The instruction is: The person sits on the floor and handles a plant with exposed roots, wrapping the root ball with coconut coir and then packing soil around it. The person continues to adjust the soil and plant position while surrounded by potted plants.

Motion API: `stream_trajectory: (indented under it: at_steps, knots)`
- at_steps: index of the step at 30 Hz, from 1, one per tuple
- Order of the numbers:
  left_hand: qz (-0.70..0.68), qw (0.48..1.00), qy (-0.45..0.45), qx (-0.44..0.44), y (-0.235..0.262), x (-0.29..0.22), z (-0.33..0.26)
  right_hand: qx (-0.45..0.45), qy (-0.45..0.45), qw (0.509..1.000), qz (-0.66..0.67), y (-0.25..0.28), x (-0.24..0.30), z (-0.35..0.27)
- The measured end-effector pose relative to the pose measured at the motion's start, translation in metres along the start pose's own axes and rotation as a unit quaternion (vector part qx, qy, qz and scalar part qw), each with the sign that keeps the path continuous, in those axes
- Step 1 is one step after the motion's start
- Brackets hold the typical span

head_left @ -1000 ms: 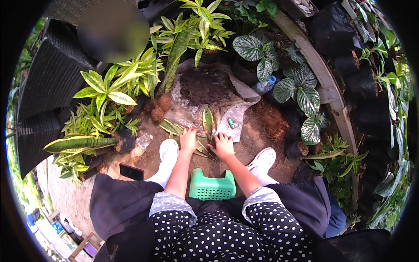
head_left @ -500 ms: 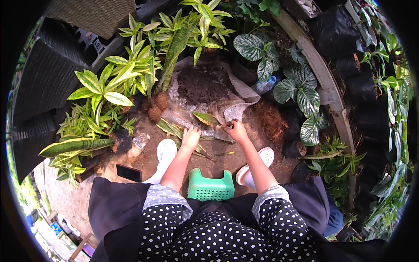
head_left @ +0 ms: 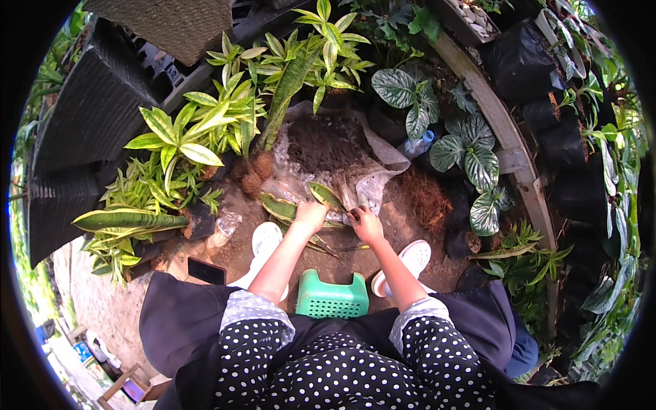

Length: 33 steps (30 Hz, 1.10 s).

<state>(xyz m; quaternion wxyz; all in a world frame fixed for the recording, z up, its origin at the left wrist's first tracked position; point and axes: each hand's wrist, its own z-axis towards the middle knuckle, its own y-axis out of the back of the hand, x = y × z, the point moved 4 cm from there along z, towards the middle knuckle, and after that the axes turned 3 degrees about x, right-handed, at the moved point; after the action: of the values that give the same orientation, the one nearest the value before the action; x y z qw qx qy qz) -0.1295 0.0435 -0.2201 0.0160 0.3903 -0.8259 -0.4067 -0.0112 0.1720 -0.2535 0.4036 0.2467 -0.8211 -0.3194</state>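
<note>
A cut snake plant leaf (head_left: 324,194), green with yellow edges, slants over the front of a clear plastic sheet (head_left: 393,158). Its lower end runs into my right hand (head_left: 367,225), whose fingers are pinched around it. My left hand (head_left: 311,214) is closed against the leaf's near side, its fingertips partly hidden. More snake plant leaves (head_left: 279,207) lie on the ground beside and beneath my left hand. Dark soil (head_left: 324,143) is heaped on the sheet beyond both hands.
A green plastic stool (head_left: 332,295) stands between my white shoes. Brown coir fibre (head_left: 427,199) and a clear bottle (head_left: 415,145) are to the right. Variegated potted plants (head_left: 164,140), coconut husk balls (head_left: 251,182) and a phone (head_left: 206,271) lie left.
My left hand has moved right from the leaves on the ground to the held leaf, and its fingers have closed. My right hand has dipped slightly nearer, still pinching the leaf.
</note>
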Motion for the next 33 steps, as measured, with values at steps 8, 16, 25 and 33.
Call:
stream_trajectory:
  at_steps: [8,16,25,33]
  knots:
    - [-0.037,0.998,-0.022,-0.038,0.035,-0.018,-0.013,0.159,-0.082,0.960,0.214,0.003,-0.014,-0.018]
    - [-0.199,0.979,-0.030,0.034,0.068,0.001,-0.028,0.119,-0.029,0.952,0.280,0.072,-0.016,-0.033]
    - [-0.415,0.904,-0.015,-0.103,0.078,0.062,-0.044,0.152,-0.055,0.936,0.311,0.135,-0.044,-0.059]
    - [-0.752,0.491,0.100,-0.428,0.015,0.086,-0.039,0.117,0.050,0.930,0.344,0.159,-0.020,-0.072]
